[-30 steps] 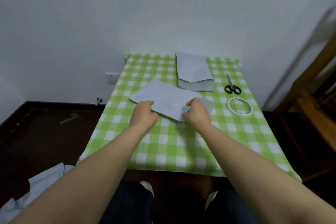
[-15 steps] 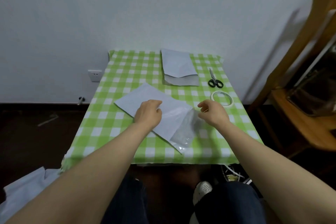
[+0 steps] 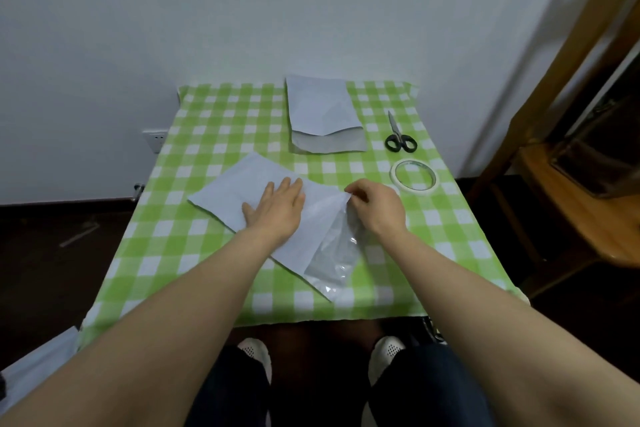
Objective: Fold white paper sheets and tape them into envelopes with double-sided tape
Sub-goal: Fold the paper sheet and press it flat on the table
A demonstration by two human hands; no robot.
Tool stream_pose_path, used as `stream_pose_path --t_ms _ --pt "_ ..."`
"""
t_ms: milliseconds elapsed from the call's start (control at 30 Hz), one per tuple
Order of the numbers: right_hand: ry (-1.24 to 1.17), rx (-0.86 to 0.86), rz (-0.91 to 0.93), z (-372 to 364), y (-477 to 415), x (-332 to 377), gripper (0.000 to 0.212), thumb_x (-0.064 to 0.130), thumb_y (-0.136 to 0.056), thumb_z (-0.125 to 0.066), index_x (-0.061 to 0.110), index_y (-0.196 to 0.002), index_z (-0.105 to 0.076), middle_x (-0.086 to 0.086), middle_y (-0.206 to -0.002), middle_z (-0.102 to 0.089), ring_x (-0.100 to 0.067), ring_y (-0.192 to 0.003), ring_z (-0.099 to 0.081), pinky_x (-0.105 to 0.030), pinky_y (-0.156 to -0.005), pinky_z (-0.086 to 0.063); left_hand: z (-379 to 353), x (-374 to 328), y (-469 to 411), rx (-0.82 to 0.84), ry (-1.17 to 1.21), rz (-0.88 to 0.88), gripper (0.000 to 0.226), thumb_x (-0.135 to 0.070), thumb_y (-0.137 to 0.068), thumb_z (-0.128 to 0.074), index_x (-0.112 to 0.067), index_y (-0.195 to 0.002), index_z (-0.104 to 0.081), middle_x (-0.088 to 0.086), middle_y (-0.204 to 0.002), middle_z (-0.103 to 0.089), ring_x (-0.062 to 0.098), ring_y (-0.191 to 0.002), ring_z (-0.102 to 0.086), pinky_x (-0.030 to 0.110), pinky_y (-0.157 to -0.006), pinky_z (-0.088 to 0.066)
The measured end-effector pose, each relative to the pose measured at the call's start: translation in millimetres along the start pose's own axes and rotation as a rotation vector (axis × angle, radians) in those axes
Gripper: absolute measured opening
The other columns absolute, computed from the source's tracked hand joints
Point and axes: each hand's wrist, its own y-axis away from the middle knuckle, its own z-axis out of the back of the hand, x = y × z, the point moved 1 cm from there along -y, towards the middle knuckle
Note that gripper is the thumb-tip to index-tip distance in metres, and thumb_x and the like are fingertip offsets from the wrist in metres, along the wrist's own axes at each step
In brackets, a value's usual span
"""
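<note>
While the sheet (image 3: 228, 191) is pressed to the table (image 3: 221, 114) by the flat left hand (image 3: 277, 208), its 3 o'clock edge is pinched by the right hand (image 3: 375, 206).

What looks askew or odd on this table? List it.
The white sheet lies diagonally across the checked table, under the flat left hand. The right hand pinches its lifted edge. Its near end looks glossy, like clear film. A pale item lies on the floor, lower left.
</note>
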Motion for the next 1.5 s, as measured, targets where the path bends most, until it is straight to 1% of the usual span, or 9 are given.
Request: stream_pose_path --t_ms 300,500,633,833,1000,1100,1200,1333,1500 --pt "-0.036 0.042 -0.152 11.4 4.3 -16.6 0.014 0.015 -0.080 -0.056 0.023 -0.079 -0.067 0.001 -0.090 -0.070 -0.022 -0.089 -0.064 -0.031 -0.073 -0.052 -2.6 5.8 2.6 0.079 -0.091 -0.011 0.048 -0.038 -0.102 -0.015 -0.033 -0.149 -0.013 -0.009 -0.159 -0.002 0.019 -0.146 -0.002 0.061 -0.112 -0.009" --pt "-0.025 0.171 -0.203 -2.2 -0.8 6.9 0.034 0.036 -0.086 -0.056 0.020 -0.116 -0.057 0.000 -0.109 -0.062 -0.024 -0.101 -0.060 -0.033 -0.079 -0.047 4.8 19.7 9.2 -0.035 -0.177 -0.051 0.049 -0.044 -0.100 -0.019 -0.037 -0.148 -0.014 -0.004 -0.159 -0.002 0.020 -0.147 0.002 0.059 -0.113 0.001" --pt "0.021 0.232 -0.137 -11.6 -3.7 14.0 0.021 0.014 -0.080 -0.061 0.017 -0.101 -0.064 0.000 -0.093 -0.061 -0.023 -0.093 -0.062 -0.033 -0.077 -0.050 -0.9 33.3 11.9 0.096 -0.283 -0.022 0.054 -0.055 -0.096 -0.021 -0.042 -0.147 -0.009 -0.004 -0.159 0.004 0.019 -0.146 0.004 0.059 -0.112 -0.002" --pt "-0.128 0.226 -0.165 -2.4 -0.3 16.4 0.018 0.004 -0.079 -0.060 0.012 -0.094 -0.069 -0.001 -0.078 -0.060 -0.020 -0.077 -0.058 -0.027 -0.065 -0.046 9.7 58.2 15.9 -0.017 -0.235 0.136 0.062 -0.053 -0.096 -0.022 -0.027 -0.150 -0.008 0.004 -0.159 0.003 0.023 -0.146 0.002 0.053 -0.115 -0.003" --pt "-0.175 0.290 -0.197 0.8 7.2 29.4 0.022 0.001 -0.079 -0.058 0.012 -0.096 -0.067 -0.002 -0.081 -0.057 -0.020 -0.080 -0.055 -0.022 -0.055 -0.041 2.7 46.0 32.3 -0.075 -0.214 -0.127 0.058 -0.046 -0.099 -0.026 -0.025 -0.151 -0.010 0.004 -0.159 0.003 0.019 -0.147 0.003 0.040 -0.118 -0.001" --pt "-0.096 0.410 -0.237 6.4 16.4 36.7 0.024 0.003 -0.076 -0.065 0.007 -0.100 -0.065 -0.002 -0.074 -0.056 -0.019 -0.071 -0.054 -0.024 -0.056 -0.042 -3.4 50.7 41.3 0.044 -0.210 -0.144 0.057 -0.046 -0.098 -0.030 -0.033 -0.150 -0.010 0.004 -0.159 0.005 0.019 -0.147 0.004 0.041 -0.118 -0.002" --pt "-0.016 0.584 -0.312 12.5 23.7 40.7 0.027 0.006 -0.077 -0.069 0.002 -0.104 -0.064 -0.006 -0.068 -0.056 -0.019 -0.059 -0.052 -0.023 -0.049 -0.042 0.6 57.2 48.1 -0.019 -0.149 -0.173 0.058 -0.045 -0.097 -0.037 -0.029 -0.149 -0.019 0.005 -0.159 0.000 0.020 -0.147 -0.001 0.037 -0.119 -0.005" --pt "-0.106 0.472 -0.314 3.7 18.0 47.6 0.030 0.028 -0.085 -0.066 -0.002 -0.088 -0.067 -0.013 -0.072 -0.059 -0.024 -0.055 -0.052 -0.024 -0.048 -0.042 7.2 56.6 50.6 -0.057 -0.106 -0.156 0.060 -0.049 -0.096 -0.035 -0.029 -0.150 -0.016 0.003 -0.159 0.001 0.020 -0.147 0.001 0.037 -0.119 -0.005" --pt "-0.039 0.344 -0.229 -22.4 8.8 62.9 0.044 0.027 -0.092 -0.052 0.005 -0.054 -0.049 -0.009 -0.051 -0.052 -0.023 -0.047 -0.049 -0.028 -0.050 -0.042 -0.3 58.6 48.8 0.081 -0.172 -0.173 0.061 -0.056 -0.095 -0.031 -0.039 -0.149 -0.009 0.000 -0.159 0.006 0.019 -0.146 0.005 0.044 -0.118 -0.006"
